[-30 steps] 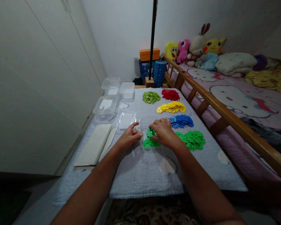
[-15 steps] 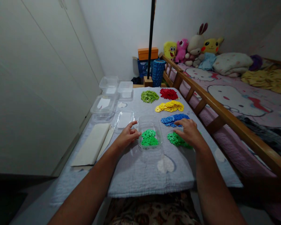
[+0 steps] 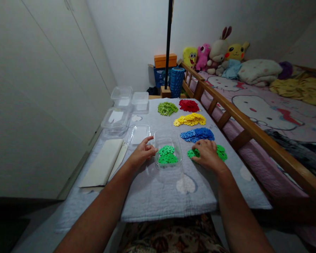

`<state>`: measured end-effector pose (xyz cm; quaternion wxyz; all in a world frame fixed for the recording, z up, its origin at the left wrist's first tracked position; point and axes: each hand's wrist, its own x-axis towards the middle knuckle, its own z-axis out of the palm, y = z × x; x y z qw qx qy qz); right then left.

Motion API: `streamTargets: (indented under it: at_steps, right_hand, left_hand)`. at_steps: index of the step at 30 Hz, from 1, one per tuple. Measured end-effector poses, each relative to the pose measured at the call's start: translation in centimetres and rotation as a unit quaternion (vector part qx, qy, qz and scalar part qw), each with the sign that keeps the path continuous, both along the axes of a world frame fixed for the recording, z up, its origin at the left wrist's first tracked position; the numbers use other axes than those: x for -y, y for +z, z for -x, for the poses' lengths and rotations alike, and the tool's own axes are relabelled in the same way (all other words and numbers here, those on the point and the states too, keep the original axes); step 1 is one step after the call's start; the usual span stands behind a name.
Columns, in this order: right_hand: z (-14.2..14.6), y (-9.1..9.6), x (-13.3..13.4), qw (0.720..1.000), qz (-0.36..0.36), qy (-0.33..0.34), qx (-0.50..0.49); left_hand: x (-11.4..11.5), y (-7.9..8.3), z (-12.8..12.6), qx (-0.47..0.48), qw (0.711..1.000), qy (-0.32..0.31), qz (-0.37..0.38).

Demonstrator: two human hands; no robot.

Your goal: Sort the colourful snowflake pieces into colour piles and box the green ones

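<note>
A clear plastic tub [image 3: 158, 163] sits on the grey cloth with bright green flat pieces [image 3: 167, 154] inside it. My left hand [image 3: 142, 152] rests against the tub's left rim, fingers curled around its edge. My right hand [image 3: 206, 154] lies on the pile of bright green pieces [image 3: 221, 152] to the right of the tub, fingers bent and gathered over the pieces. Whether pieces are pinched in it is hidden.
Further back lie piles of blue [image 3: 197, 134], yellow [image 3: 190, 119], red [image 3: 189, 105] and light green [image 3: 167, 108] pieces. Several empty clear tubs [image 3: 116, 119] and a lid [image 3: 139, 135] stand at the left. A wooden bed rail [image 3: 242, 123] runs along the right.
My right hand left the tub, where it dropped green pieces, and moved right onto the green pile, then drew back toward the pile's near left edge. My left hand stayed on the rim.
</note>
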<state>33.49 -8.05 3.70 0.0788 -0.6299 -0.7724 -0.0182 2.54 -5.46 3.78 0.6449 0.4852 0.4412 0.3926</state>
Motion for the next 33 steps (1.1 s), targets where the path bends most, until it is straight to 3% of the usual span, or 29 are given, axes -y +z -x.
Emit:
streamTargets:
  at_steps: [6,11,16,20,24,29,33]
  right_hand:
    - [0.3,2.3,-0.5,0.997,-0.032,0.01,-0.071]
    - [3.9,4.4,-2.0,0.991,-0.047,0.075,-0.095]
    - [7.4,3.4,-3.4,0.992,-0.059,0.093,-0.066]
    - [8.3,2.4,-4.0,0.994,-0.06,0.074,-0.055]
    - [6.8,2.3,-4.1,0.993,-0.072,0.044,-0.079]
    - [1.6,2.2,-3.4,0.99,-0.099,-0.024,-0.102]
    - [-1.4,1.4,-1.9,0.995,-0.046,-0.043,-0.074]
  left_hand:
    - [0.2,0.1,-0.1,-0.001,1.0,0.001,0.008]
    - [0.1,0.0,-0.1,0.006,1.0,0.002,0.005]
    - [0.1,-0.1,0.0,0.009,1.0,-0.002,0.012]
    - [0.1,-0.2,0.0,0.011,1.0,-0.002,0.011]
    - [0.1,-0.1,-0.1,0.015,1.0,-0.003,0.013]
    - [0.3,0.3,-0.1,0.006,1.0,0.003,0.011]
    - [0.1,0.2,-0.1,0.01,1.0,0.004,0.007]
